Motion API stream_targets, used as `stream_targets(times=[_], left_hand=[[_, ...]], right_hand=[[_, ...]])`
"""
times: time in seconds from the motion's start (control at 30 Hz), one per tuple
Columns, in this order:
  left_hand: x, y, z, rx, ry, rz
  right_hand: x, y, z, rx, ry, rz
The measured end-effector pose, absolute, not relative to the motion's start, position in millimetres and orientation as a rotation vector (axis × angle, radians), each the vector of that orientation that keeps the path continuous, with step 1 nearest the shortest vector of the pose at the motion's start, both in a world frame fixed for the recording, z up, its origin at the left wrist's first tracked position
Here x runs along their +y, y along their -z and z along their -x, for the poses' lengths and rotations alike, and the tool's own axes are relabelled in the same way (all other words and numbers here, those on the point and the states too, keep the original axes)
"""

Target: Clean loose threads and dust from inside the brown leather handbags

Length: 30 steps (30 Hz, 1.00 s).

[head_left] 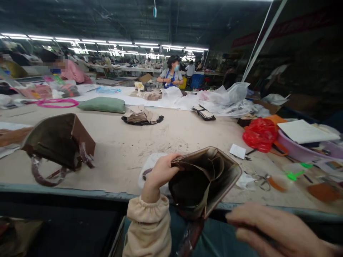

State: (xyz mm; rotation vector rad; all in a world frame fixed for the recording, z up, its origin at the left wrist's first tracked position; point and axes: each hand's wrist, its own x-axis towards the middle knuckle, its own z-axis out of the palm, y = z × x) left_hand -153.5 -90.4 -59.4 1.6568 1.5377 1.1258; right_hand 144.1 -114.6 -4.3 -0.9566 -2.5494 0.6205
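A brown handbag [193, 185] lies open towards me at the table's front edge, its dark lining and inner divider showing. One wrapped handle hangs below it over the edge. My left hand [162, 173], in a cream sleeve, grips the bag's upper left rim with the thumb and fingers closed on it. To the right of the bag, my right hand [273, 228] is blurred and held apart from it, palm side partly hidden; whether its fingers hold something is unclear. Some white wrapping [150, 167] lies behind my left wrist.
Another brown bag [87, 137] lies at the left, with a person's hand [13, 136] beside it. Further back are a green cushion [102, 104] and beige pieces [140, 114]. At right are scissors [264, 182], a red plastic bag [259, 134] and a purple basin [297, 144].
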Motion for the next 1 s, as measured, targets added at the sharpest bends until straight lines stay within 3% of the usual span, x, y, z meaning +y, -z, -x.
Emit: stream_targets(times=[0.13,0.33,1.0], left_hand=[[-82.1,61.8,154.1,1.573,-1.190,-1.595],[-83.8,61.4,153.0,1.548,-1.247,-1.575],[-88.5,65.5,140.2,1.604,-1.360,-1.561]], right_hand=[[-65.4,-30.8,-86.8,-2.659,-0.216,0.840],[-29.7,-21.5,-22.9,-3.000,0.134,0.978],[-5.2,-13.0,-25.7,-2.891,0.230,1.135]])
